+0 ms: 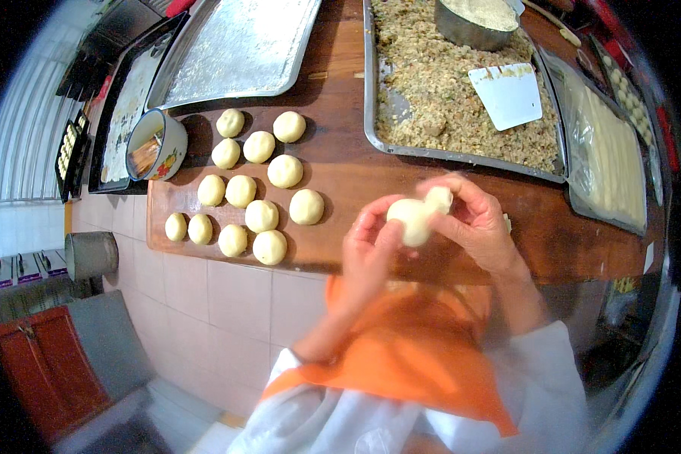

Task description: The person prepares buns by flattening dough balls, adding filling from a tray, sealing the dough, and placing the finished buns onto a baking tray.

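Observation:
Above the front edge of the wooden table, both my hands are closed on one pale dough ball [408, 219]. My left hand [372, 240] cups its left side with the thumb against it. The fingers and thumb of my right hand [473, 223] pinch a smaller knob of dough at its upper right. Whether any filling is inside the dough is hidden. To the left, several smooth round dough balls [262, 216] sit on the table in loose rows. Beyond my right hand lies a metal tray [461, 157] spread with crumbly brown filling [431, 83].
On the filling rest a white scraper [511, 98] and a round metal tin [477, 26]. A shiny tray [231, 53] lies at the far left, beside an enamel bowl [157, 144]. At the right, dough strips lie under plastic in another tray [609, 151].

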